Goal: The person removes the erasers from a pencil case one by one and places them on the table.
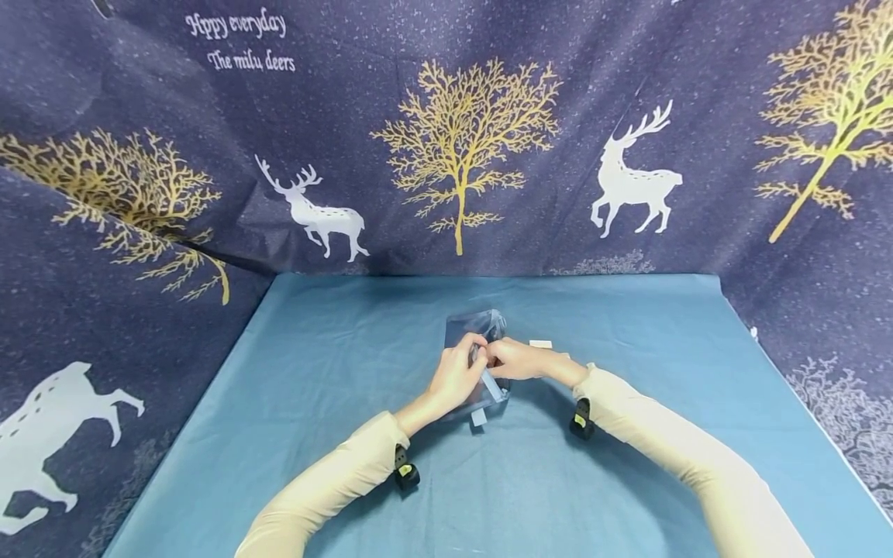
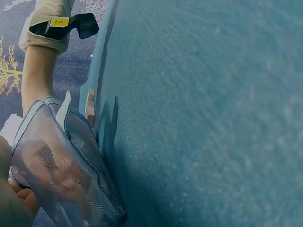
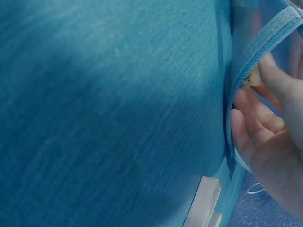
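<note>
Both hands meet at a see-through mesh zipper pouch [image 1: 456, 329] with light blue trim, over the middle of the table. My left hand [image 1: 455, 377] grips the pouch by its edge, thumb on top. Through the mesh [image 2: 78, 189] in the left wrist view, the fingers of the right hand show. At the zippered rim [image 3: 265, 42] my right hand [image 3: 270, 123], fingers bent, pinches a small pale yellow piece [image 3: 254, 77] with dark marks; fingers and rim partly hide it. A light blue tab [image 2: 64, 113] sticks up from the pouch's end.
A white block [image 1: 540, 343] lies just beyond the right wrist, with a smaller cream piece [image 3: 216, 220] beside it. Close to the pouch's near end is a small white piece [image 1: 478, 418]. A dark deer-and-tree cloth [image 1: 418, 194] hangs behind the blue-covered table [image 1: 335, 349].
</note>
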### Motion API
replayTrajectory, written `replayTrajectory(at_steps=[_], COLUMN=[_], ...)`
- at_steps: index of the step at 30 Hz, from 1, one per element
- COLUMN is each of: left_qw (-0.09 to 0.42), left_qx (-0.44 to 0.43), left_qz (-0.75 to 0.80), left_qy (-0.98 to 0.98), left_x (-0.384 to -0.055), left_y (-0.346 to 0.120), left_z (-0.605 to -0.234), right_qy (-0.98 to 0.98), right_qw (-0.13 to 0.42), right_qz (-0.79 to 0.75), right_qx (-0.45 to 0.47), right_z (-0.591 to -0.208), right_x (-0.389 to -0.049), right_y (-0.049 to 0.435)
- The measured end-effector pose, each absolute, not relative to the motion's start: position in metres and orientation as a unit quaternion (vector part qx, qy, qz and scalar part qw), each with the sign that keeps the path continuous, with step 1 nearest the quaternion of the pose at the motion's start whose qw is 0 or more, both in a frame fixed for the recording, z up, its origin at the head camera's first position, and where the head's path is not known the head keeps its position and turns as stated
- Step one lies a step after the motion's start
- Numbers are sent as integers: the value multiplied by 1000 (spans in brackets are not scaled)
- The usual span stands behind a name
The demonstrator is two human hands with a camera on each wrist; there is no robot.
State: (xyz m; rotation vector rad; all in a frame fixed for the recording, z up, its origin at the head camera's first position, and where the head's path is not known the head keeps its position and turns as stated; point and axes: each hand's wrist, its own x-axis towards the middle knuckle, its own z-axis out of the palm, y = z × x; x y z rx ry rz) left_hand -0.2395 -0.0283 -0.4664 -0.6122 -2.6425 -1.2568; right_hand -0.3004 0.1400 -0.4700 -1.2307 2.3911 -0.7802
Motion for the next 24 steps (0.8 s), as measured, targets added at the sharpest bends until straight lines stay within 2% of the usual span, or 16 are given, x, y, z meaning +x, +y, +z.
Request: replayTrajectory(at_steps=[14,19,24], left_qw=[80,86,87], left_qx=[-206,-210,-208], left_qz=[-418,-417,-411], left_qy=[-881,-880,-883], left_x=[-239,-238,-239], left_y=[-28,-28,-27], left_z=[-466,-469,-469], right_qy=[845,849,850], right_qw=[166,150,108], right_qz=[-271,-266,-276], right_qx=[-431,-431,-435], right_z=[-470,-471,-471], right_x=[-301,-301,-301], right_y=[142,141,144])
